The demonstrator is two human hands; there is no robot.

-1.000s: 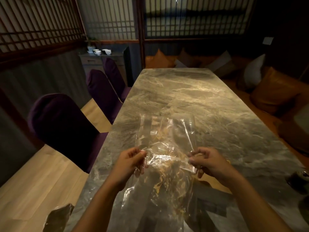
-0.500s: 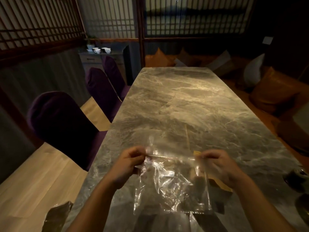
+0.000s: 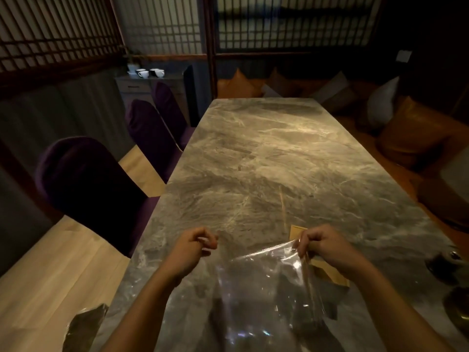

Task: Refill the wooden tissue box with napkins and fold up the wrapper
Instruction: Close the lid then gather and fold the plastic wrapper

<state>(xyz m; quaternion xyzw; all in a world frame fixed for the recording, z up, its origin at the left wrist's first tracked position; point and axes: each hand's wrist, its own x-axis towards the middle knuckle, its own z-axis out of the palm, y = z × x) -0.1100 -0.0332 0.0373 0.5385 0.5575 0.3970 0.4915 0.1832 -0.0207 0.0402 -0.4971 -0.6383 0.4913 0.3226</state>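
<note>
The clear plastic wrapper [image 3: 266, 283] hangs crumpled over the near end of the marble table [image 3: 266, 153]. My right hand [image 3: 327, 247] pinches its upper right corner. My left hand [image 3: 193, 247] is fisted at the wrapper's left side; a faint film edge runs up to its fingertips. Its top edge slopes down from right to left. A tan wooden piece, apparently the tissue box [image 3: 295, 231], lies flat under my right hand, mostly hidden. No napkins show.
A thin wooden stick [image 3: 282, 207] lies on the table beyond my hands. Dark round objects [image 3: 449, 262] sit at the right edge. Purple chairs [image 3: 86, 189] line the left side, and a cushioned bench [image 3: 406, 138] runs along the right. A crinkled bag [image 3: 83, 326] hangs at bottom left.
The wrapper's far half has been folded toward me. My left hand has since moved left and my right hand slightly up, tilting the top edge.
</note>
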